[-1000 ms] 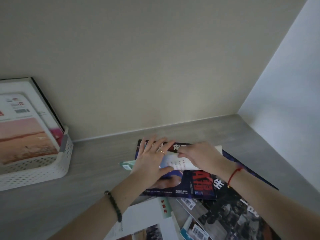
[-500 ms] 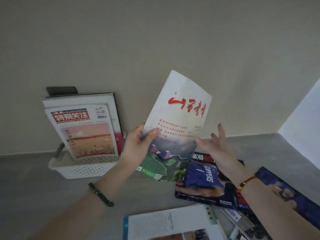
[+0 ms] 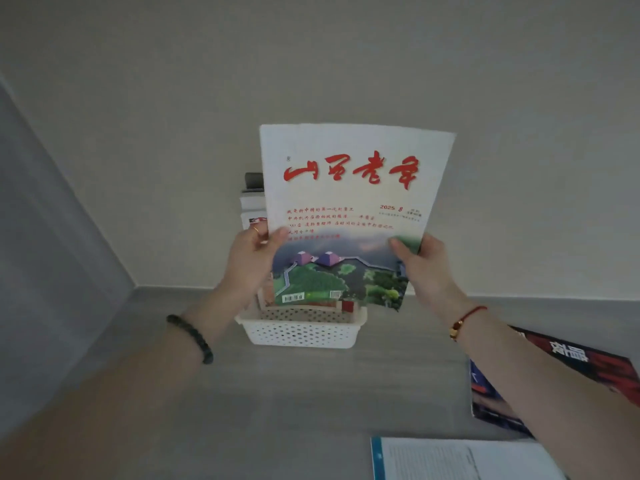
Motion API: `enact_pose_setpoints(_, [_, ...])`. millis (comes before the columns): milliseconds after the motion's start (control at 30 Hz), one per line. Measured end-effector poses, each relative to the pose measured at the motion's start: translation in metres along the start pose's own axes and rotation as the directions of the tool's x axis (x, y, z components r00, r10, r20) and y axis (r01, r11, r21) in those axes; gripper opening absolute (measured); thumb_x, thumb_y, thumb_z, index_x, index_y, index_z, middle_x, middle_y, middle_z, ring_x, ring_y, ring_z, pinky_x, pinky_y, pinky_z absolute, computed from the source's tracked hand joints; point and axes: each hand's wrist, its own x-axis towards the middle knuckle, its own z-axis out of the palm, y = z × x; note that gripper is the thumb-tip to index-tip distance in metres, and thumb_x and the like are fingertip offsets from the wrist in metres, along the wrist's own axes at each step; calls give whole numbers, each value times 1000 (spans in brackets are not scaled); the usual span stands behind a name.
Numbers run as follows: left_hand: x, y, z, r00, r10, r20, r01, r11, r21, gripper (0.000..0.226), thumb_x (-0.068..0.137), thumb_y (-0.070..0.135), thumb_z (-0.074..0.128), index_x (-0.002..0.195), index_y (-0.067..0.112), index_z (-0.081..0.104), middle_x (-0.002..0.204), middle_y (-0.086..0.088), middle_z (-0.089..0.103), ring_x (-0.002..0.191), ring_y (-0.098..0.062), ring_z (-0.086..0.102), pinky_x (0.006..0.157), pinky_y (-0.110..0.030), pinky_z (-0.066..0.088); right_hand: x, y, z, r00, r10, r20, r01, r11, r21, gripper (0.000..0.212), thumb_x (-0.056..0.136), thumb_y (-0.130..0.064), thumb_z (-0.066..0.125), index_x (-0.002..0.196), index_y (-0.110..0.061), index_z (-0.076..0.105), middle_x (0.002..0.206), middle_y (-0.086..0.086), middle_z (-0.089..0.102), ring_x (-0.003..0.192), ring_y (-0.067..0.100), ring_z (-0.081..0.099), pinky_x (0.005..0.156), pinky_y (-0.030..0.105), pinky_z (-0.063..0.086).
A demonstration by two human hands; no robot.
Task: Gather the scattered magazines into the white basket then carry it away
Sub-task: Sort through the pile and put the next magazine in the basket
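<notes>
I hold a white magazine with red calligraphy and a green landscape photo [image 3: 349, 209] upright, just above the white perforated basket [image 3: 301, 332]. My left hand [image 3: 251, 261] grips its left edge and my right hand [image 3: 420, 268] grips its right edge. The basket stands on the grey table against the wall. Other magazines [image 3: 251, 211] stand in it, mostly hidden behind the one I hold. A dark red-and-blue magazine [image 3: 588, 368] lies flat at the right. An open white magazine [image 3: 450, 459] lies at the bottom right.
The beige wall runs right behind the basket, and a grey side wall [image 3: 52, 271] closes the left. A dark small object [image 3: 254, 180] pokes up behind the stacked magazines. Grey tabletop [image 3: 277, 410] stretches in front of the basket.
The white magazine was lifted off the pile and carried left over the basket. My right hand, open half a second ago, now grips its right edge. The view swung left.
</notes>
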Motion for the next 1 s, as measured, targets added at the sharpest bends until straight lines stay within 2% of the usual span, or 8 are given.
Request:
enact_pose_setpoints(167, [43,-28,-36,986,-52,-158,73,989,131,25,78,22,68,100,11,69,98,-1,68,81,-19,63,75,-39,55,20,-5,54,1000,18,-25,-19,998,-62,28,85,-10,58,113,-6,61,98,-4,59,87,19,55,74,28,44])
enact_pose_setpoints(300, [60,-58,-43,981,-120,-156,139,984,116,23,75,18,71,95,7,70,101,-10,70,81,-24,64,63,-32,55,30,10,77,997,71,-29,-74,990,-123,28,85,-9,59,112,-4,62,95,-4,58,86,19,55,72,27,44])
enact_pose_setpoints(433, [68,-86,-39,973,-168,-160,187,976,112,25,74,17,71,96,6,69,104,-12,69,84,-26,65,66,-35,57,40,28,92,993,113,-21,-115,984,-136,23,86,-10,57,107,-7,64,93,-3,60,85,20,56,74,30,47])
enact_pose_setpoints(567, [78,-106,-39,969,-156,-190,187,969,158,16,73,20,72,86,13,67,98,-6,69,81,-21,62,65,-32,56,47,47,100,988,151,-33,-154,983,-97,8,87,-8,55,89,-7,62,85,4,64,64,16,56,56,24,48])
enact_pose_setpoints(700, [82,-126,-38,975,-134,-177,168,967,193,23,69,15,75,78,18,55,88,1,63,79,-14,59,61,-21,49,48,68,100,977,187,-103,-196,976,-93,6,85,-8,58,90,-12,60,87,5,67,73,26,66,46,18,51])
enact_pose_setpoints(800, [78,-137,-30,973,-192,-125,213,960,180,33,70,15,75,90,17,49,101,-5,63,89,-18,57,60,-14,42,49,77,101,968,168,-188,-192,974,-118,33,78,-13,69,106,-11,52,107,10,64,85,24,61,55,20,49])
enact_pose_setpoints(900, [82,-131,-24,983,-180,-25,182,982,48,54,70,17,74,113,18,42,119,-5,58,105,-19,55,78,-30,52,57,76,99,976,87,-200,-119,981,-152,75,66,-20,79,127,-12,36,121,2,48,105,17,49,82,27,48])
enact_pose_setpoints(1000, [94,-112,-22,980,-190,63,195,976,-92,65,71,20,73,125,21,37,115,5,56,104,-14,55,74,-29,55,70,70,98,988,118,-98,-128,986,-104,79,61,-20,83,125,-9,39,118,4,56,101,18,57,70,19,50])
